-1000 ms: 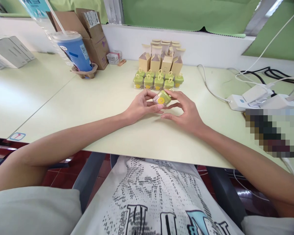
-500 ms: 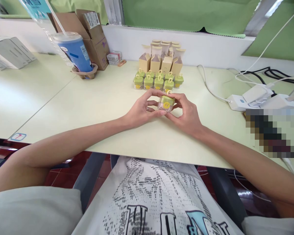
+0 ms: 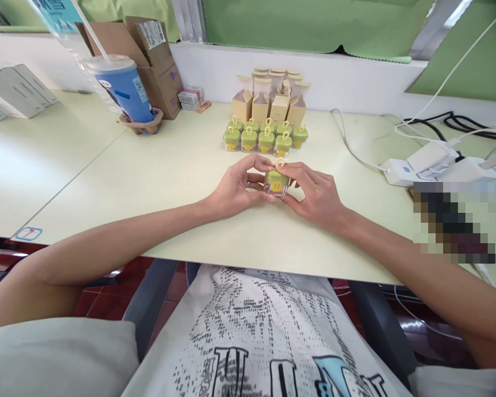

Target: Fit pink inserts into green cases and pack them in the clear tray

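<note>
Between my two hands is a small clear jar [image 3: 276,186] with a green lid, a cream loop on top and a round yellow label facing me. My left hand [image 3: 242,187] grips its left side, thumb low in front and index finger at the lid. From the right, my right hand [image 3: 314,190] pinches the jar with fingers on the lid and thumb near the base. Just beyond stand several matching green-lidded jars [image 3: 265,139] in two rows. Behind them are several cream cardboard boxes [image 3: 279,107] with their top flaps up.
At the back left, a blue cup [image 3: 128,91] with a straw sits in a cardboard holder by an open brown carton [image 3: 163,82]. White boxes [image 3: 16,91] lie far left. Power strips and chargers [image 3: 434,162] with cables are on the right, near a blurred-out object [image 3: 454,223].
The jar in my hands has come slightly lower and left and looks more upright. My right fingers have shifted over the lid.
</note>
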`<state>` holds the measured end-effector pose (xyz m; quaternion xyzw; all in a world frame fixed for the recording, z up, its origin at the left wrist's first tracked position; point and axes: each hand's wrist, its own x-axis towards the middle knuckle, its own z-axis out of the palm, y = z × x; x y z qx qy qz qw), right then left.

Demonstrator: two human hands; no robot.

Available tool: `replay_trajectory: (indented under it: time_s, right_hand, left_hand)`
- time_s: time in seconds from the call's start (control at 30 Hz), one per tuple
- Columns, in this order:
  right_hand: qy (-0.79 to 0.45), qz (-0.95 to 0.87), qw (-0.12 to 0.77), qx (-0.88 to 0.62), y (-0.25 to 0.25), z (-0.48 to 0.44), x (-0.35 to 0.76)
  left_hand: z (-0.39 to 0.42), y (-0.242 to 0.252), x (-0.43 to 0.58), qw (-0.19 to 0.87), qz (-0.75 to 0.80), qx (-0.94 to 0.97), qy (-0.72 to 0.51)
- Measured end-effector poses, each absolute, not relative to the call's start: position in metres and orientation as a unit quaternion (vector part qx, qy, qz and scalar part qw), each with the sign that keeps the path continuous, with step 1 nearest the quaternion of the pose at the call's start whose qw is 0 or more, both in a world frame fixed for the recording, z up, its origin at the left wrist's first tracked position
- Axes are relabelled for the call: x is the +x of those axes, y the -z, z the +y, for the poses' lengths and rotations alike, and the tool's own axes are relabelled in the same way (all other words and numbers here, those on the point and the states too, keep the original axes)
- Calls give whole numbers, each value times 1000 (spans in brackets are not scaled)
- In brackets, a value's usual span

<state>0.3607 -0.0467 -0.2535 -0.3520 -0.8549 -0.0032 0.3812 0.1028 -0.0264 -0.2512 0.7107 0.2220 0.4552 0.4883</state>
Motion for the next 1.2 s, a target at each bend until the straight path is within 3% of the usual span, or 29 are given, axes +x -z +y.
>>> replay_trajectory:
  time_s: [0.23,0.47,0.57,0.73,1.0,1.2]
  right_hand:
    - [-96,-830,432,-339,258,-41,355]
    - [-210,-696,527,-440,269,-4,380]
    - [-206,-674,548,-452,275,22,402]
    - [-152,-703,510,-471,272,44,423]
    - [-82,-769,435,-460,266,53,416]
    - [-73,-786,379,-483,260,65,427]
  left_hand:
    - [-29,252,104,433,268,735,-447]
    - [-11,256,99,362,361,725,-462]
    - [9,255,89,294,357,735,-496]
    - [63,253,52,181,406,731,-518]
    - [134,225,6,278,460,775,-333]
    - [165,184,11,209,412,872,-163]
